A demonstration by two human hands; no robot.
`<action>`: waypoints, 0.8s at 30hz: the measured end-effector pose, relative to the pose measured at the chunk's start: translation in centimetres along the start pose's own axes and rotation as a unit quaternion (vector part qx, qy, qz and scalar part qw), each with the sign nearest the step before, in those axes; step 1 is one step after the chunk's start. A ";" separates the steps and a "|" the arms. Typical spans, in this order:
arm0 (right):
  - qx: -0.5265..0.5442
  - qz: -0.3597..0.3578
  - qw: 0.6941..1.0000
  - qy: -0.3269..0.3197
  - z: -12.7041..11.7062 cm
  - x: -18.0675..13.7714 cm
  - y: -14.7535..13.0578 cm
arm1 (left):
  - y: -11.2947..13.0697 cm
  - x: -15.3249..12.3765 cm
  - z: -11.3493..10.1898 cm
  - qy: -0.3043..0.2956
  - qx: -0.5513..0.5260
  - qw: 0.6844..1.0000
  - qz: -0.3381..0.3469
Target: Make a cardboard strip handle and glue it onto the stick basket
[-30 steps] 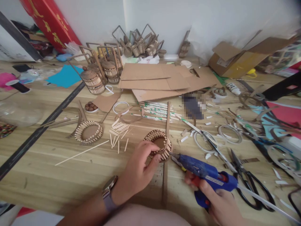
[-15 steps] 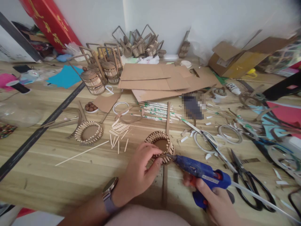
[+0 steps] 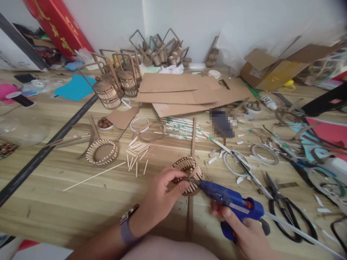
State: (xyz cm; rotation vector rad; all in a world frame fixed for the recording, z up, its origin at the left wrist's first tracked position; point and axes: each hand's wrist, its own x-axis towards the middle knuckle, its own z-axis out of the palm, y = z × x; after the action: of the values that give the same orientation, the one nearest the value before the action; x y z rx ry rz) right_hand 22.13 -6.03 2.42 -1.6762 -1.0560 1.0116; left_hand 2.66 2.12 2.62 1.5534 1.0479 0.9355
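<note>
Left hand (image 3: 162,193) pinches a small round basket of short wooden sticks on a brown cardboard base (image 3: 188,173), tilted on the wooden surface (image 3: 81,202) at centre. Right hand (image 3: 244,231) clenches a blue hot-glue gun (image 3: 233,204), its nozzle meeting the rim from four o'clock. Glue might burn those close fingertips. Gold characters on the red board (image 3: 58,25), eleven o'clock, are unreadable.

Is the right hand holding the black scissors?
No, the right hand grips the blue glue gun; the black scissors lie apart on the wooden surface.
</note>
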 end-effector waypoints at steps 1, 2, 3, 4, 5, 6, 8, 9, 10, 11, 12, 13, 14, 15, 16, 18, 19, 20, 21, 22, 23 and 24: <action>0.001 -0.001 1.000 -0.001 0.0 0.0 -0.1 | 0.0 0.0 0.0 0.000 -0.005 1.000 -0.004; 0.002 -0.002 1.000 -0.001 0.0 0.0 -0.1 | 0.0 0.0 0.0 -0.001 -0.006 1.000 -0.005; 0.004 -0.001 1.000 0.001 0.1 -0.1 -0.1 | 0.0 -0.1 0.0 -0.001 -0.006 1.000 -0.003; 0.004 0.000 1.000 0.002 0.1 -0.1 -0.1 | 0.0 -0.1 0.0 -0.001 -0.004 1.000 0.001; 0.003 0.002 1.000 0.004 0.1 -0.1 0.0 | 0.1 -0.1 -0.1 -0.002 -0.001 1.000 0.005; 0.001 0.004 1.000 0.005 0.1 -0.2 0.0 | 0.2 -0.1 -0.1 -0.003 0.001 1.000 0.008; -0.004 0.007 1.000 0.006 0.0 -0.2 0.1 | 0.3 -0.2 -0.1 -0.004 0.003 1.000 0.012; -0.006 0.009 1.000 0.007 0.0 -0.2 0.2 | 0.3 -0.2 -0.1 -0.004 0.001 1.000 0.011; -0.009 0.011 1.000 0.007 0.0 -0.3 0.2 | 0.3 -0.2 -0.1 -0.005 -0.002 1.000 0.010; -0.013 0.015 1.000 0.008 0.0 -0.3 0.2 | 0.3 -0.2 -0.1 -0.005 -0.005 1.000 0.010; -0.016 0.019 1.000 0.010 0.0 -0.3 0.2 | 0.3 -0.2 -0.1 -0.005 -0.007 1.000 0.010; -0.021 0.024 0.999 0.013 0.0 -0.3 0.2 | 0.3 -0.2 -0.1 -0.005 -0.009 1.000 0.010; -0.025 0.030 0.999 0.017 0.0 -0.4 0.1 | 0.3 -0.1 -0.1 -0.006 -0.010 1.000 0.009; -0.029 0.037 0.999 0.024 0.1 -0.4 0.1 | 0.3 -0.1 -0.1 -0.007 -0.011 1.000 0.008; -0.030 0.044 0.998 0.031 0.1 -0.5 0.1 | 0.3 -0.1 -0.1 -0.008 -0.012 1.000 0.006; -0.032 0.058 0.997 0.046 0.2 -0.6 0.0 | 0.3 -0.1 -0.2 -0.012 -0.013 1.000 -0.003; -0.036 0.062 0.996 0.051 0.2 -0.6 0.0 | 0.2 -0.1 -0.2 -0.015 -0.013 1.000 -0.008; -0.042 0.062 0.996 0.054 0.2 -0.6 0.1 | 0.2 -0.2 -0.2 -0.017 -0.013 1.000 -0.014; -0.050 0.061 0.995 0.055 0.2 -0.7 0.1 | 0.2 -0.2 -0.2 -0.018 -0.014 1.000 -0.018; -0.060 0.062 0.995 0.057 0.2 -0.7 0.2 | 0.2 -0.3 -0.2 -0.018 -0.015 1.000 -0.020; -0.070 0.065 0.994 0.059 0.2 -0.7 0.3 | 0.2 -0.3 -0.2 -0.019 -0.016 1.000 -0.019; -0.077 0.068 0.993 0.062 0.1 -0.7 0.4 | 0.2 -0.3 -0.2 -0.018 -0.018 1.000 -0.015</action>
State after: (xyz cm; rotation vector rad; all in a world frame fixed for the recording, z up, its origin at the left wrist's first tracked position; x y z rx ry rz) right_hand 21.89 -6.79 2.09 -1.9334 -0.9691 0.9181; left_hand 2.39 1.86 2.85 1.5159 1.0219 0.8967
